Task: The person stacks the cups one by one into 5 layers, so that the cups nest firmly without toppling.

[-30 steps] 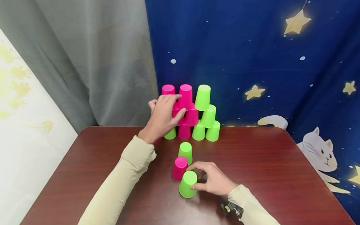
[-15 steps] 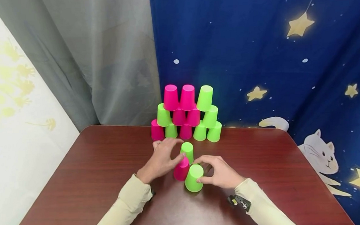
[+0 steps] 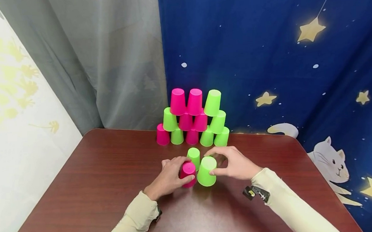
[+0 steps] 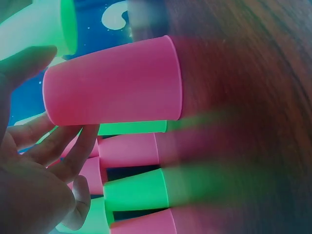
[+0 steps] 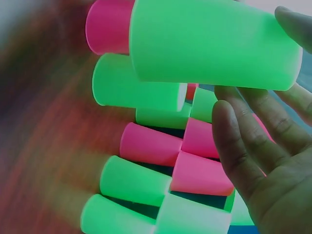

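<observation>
A pink cup (image 3: 187,170) stands upside down on the table, and my left hand (image 3: 167,179) grips it, thumb on the near side and fingers round the far side. To its right, my right hand (image 3: 238,163) holds a lime-green cup (image 3: 206,173) upside down between thumb and fingers. In the right wrist view this green cup (image 5: 214,44) is in front of the pink one and the fingers lie along its side. Another green cup (image 3: 193,157) stands upside down just behind these two, partly covered in the head view by the pink cup.
At the back of the dark red-brown table (image 3: 113,160) rises a three-tier wall of upside-down pink and green cups (image 3: 186,121). Its top row has two pink cups and one green cup (image 3: 212,102). Behind hang a grey curtain (image 3: 130,63) and a blue star-patterned curtain (image 3: 249,58).
My left hand has come down from the cup wall to the pink cup at the front. My right hand has moved its green cup away from me and to the right.
</observation>
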Motion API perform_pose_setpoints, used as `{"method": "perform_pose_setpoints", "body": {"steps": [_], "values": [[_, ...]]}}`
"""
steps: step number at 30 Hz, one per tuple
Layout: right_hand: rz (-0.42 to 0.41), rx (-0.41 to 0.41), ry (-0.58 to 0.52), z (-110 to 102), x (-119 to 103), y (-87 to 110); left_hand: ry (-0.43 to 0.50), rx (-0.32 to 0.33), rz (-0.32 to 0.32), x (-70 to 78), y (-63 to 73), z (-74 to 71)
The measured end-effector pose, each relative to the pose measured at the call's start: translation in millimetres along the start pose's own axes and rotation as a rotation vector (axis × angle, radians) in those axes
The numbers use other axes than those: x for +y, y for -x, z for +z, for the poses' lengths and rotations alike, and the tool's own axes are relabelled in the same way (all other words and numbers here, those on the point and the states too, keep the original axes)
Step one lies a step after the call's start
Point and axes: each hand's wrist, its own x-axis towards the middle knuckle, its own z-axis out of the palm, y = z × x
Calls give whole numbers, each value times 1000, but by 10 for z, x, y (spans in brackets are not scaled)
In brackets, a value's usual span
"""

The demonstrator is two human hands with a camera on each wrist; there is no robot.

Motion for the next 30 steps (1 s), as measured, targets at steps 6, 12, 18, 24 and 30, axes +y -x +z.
{"method": "perform_pose_setpoints", "body": {"steps": [6, 12, 18, 24, 30], "values": [[-9, -18, 23, -146, -103, -117, 32, 6, -32, -27, 11, 34], [7, -16, -10, -288, -184, -232, 53, 9, -30, -71, 40, 43], [6, -7, -3, -457, -244, -342, 43, 20, -22, -73, 31, 41], [-11, 11, 44, -669, -349, -468, 54, 31, -37, -62, 62, 62], [-1, 76, 132, -988, -442, -694, 29, 45, -25, -69, 44, 56]]}}
